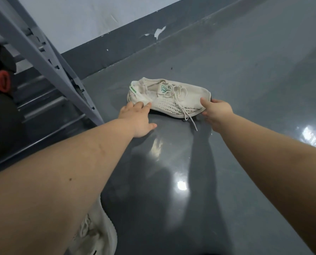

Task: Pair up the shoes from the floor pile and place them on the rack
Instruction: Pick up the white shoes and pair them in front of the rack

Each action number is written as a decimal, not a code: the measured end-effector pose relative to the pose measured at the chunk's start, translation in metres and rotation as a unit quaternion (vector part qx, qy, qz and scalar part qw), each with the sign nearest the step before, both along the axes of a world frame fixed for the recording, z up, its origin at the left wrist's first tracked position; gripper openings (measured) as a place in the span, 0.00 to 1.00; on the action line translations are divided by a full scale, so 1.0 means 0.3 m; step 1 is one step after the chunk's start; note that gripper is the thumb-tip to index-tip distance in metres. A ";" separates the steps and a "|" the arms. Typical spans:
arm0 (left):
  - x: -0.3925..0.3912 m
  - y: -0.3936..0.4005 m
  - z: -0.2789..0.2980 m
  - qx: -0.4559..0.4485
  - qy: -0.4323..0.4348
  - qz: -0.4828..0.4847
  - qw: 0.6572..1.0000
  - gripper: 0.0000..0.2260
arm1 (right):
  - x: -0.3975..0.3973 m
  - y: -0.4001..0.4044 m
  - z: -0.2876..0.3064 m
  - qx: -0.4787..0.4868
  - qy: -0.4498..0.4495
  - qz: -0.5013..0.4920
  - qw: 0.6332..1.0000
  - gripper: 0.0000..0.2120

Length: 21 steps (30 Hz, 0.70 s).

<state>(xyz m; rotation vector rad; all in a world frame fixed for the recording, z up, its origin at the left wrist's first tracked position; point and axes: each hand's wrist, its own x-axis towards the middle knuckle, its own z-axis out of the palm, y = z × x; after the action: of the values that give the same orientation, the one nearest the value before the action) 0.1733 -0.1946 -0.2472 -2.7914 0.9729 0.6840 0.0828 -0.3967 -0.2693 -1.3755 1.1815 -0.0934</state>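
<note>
Shoes first: there's a cream knit sneaker [169, 97] lying on the glossy grey floor [245, 89], out in front of the person and just right of the grey metal rack [48, 57], heel toward the rack and toe pointing away, loose lace trailing off the near side. Something dark peeks out under its toe end, can't tell if that's sole or another shoe. Left hand [137, 118] is reached out to the heel end, fingers pretty much straight and laid against the heel collar, thumb splayed on the near side, so touching more than gripping from what I can see. Right hand [216, 109] is at the toe end, thumb on top and fingers curled around the far edge of the toe, looks like an actual hold. So I'd say this is the pick-up step, grabbing one shoe with both hands. There's another whitish shoe [96, 234] down at the bottom edge, close by the person's left arm, possibly the mate but it's half hidden. Next move probably needs the left fingers to wrap the heel, lift it level so the lace doesn't snag, then match it with its partner before it goes on the rack.
</note>
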 end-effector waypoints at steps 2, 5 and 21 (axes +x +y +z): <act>-0.001 0.009 0.000 -0.002 -0.011 -0.007 1.000 0.31 | -0.016 0.005 -0.010 0.009 -0.019 -0.048 0.999 0.19; -0.018 0.027 -0.006 -0.010 -0.017 -0.016 1.000 0.28 | -0.043 0.027 -0.015 0.000 -0.031 -0.080 0.996 0.13; -0.333 0.206 -0.069 -0.264 -0.081 -0.039 0.960 0.10 | -0.379 0.118 0.010 -0.022 0.035 -0.011 0.999 0.13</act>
<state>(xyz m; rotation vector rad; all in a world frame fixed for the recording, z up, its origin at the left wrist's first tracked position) 0.0733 -0.1329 -0.2678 -3.1573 1.3928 0.1939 -0.0310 -0.3613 -0.2663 -1.4136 1.2604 -0.0870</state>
